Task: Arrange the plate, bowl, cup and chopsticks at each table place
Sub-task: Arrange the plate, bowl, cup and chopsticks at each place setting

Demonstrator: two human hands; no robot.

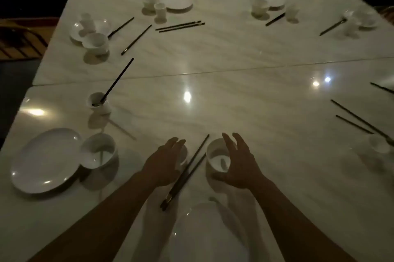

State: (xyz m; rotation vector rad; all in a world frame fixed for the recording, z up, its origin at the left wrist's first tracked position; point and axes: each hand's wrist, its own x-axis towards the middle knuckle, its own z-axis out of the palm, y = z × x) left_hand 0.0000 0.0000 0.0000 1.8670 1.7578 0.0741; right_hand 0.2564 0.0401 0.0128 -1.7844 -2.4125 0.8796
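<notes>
Our right fingers (229,141) were spread wide and curved around the far and right side of the bowl (218,156) at the near place, the thumb low on the near side; whether they already pressed on the rim we could not tell, so we judged it a grasp being formed rather than a hold. That right hand (239,165) came from the side, probably so the bowl could be slid or lifted without tipping. Our left hand (165,163) lay palm down with its fingers (177,141) loosely together over a small white thing, most likely the cup (183,153), which it largely hid; we could not tell whether it gripped anything. Between the two hands the chopsticks (185,173) lay as a pair on the counter (255,112), pointing away from us and slightly right, with their butt ends just beside the plate (204,229) at the bottom edge.

The bowl seemed empty apart from a dark mark inside that was too dim to identify. Further left, a second bowl (99,150) touched a large plate (45,160) and looked empty too. Beyond it, a small cup (97,101) held a single chopstick (118,79) leaning out, which we judged misplaced. The far places carried scattered plates, cups and chopsticks that were not yet tidy.
</notes>
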